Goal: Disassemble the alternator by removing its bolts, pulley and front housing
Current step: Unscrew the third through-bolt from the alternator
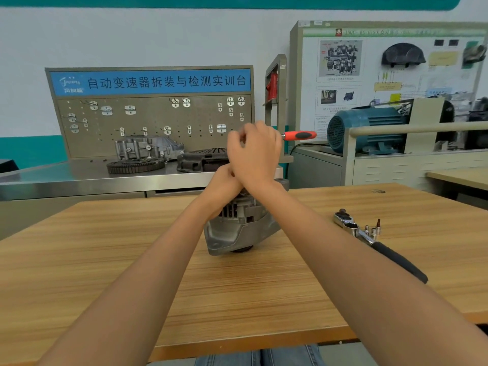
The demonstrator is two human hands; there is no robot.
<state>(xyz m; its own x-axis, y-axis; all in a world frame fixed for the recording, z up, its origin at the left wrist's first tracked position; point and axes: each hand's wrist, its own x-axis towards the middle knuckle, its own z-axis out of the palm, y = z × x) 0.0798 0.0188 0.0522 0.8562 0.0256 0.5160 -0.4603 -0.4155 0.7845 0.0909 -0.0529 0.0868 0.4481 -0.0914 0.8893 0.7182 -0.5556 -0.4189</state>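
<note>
I am bracing the alternator (pixel 239 228) on the worktop (pixel 105 260) with my left hand (pixel 224 183), my right hand (pixel 254 151) gripping the red-handled wrench (pixel 299 135) — housing still whole (early going, I judge).

The alternator (pixel 237 228) stands on the wooden table (pixel 105 260), near its middle, with the left hand (pixel 224 186) on top of it and the right hand (pixel 254 151) above and just behind that, gripping a tool handle (pixel 299 135) that points right. To the alternator's right a ratchet wrench (pixel 380 244) lies on the table with small sockets (pixel 372 229) just beside it. Behind the table a metal bench (pixel 66 175) bears a gear ring (pixel 136 165), a housing casting (pixel 148 147) behind the ring, and a pegboard (pixel 150 122) at the back, while an electric motor (pixel 367 129) sits further right.
</note>
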